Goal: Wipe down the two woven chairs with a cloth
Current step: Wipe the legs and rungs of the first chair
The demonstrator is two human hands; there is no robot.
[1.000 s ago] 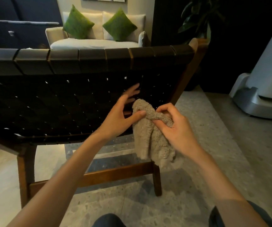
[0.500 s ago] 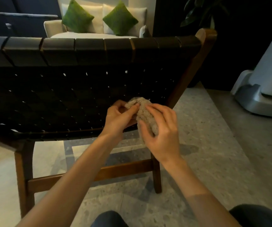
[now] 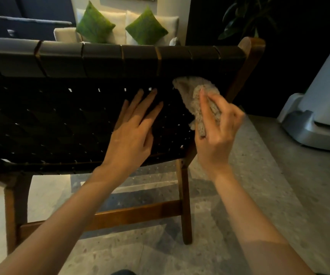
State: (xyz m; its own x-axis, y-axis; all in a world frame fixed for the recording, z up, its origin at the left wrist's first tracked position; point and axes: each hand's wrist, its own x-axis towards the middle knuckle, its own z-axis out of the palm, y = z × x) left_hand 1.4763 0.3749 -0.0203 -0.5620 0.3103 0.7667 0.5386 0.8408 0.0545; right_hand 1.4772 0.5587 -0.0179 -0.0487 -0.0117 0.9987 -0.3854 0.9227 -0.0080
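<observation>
At chair back (image 3: 61, 62): R hand (image 3: 217, 139) grips cloth (image 3: 195, 92); L hand (image 3: 130, 139) flat beside.

- The left hand (image 3: 129, 139) has let go of the cloth (image 3: 195, 94) and now lies flat on the woven chair back (image 3: 51, 120), fingers (image 3: 140, 102) spread.
- The right hand (image 3: 217, 135) alone grips the cloth and has carried it up and rightward, to just under the top rail (image 3: 100, 58).

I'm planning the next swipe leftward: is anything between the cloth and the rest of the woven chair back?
Yes. The left hand lies spread over the woven back, just left of the cloth. The right hand holds the cloth near the top right corner. Beyond the left hand, nothing visible lies on the woven back.
</observation>
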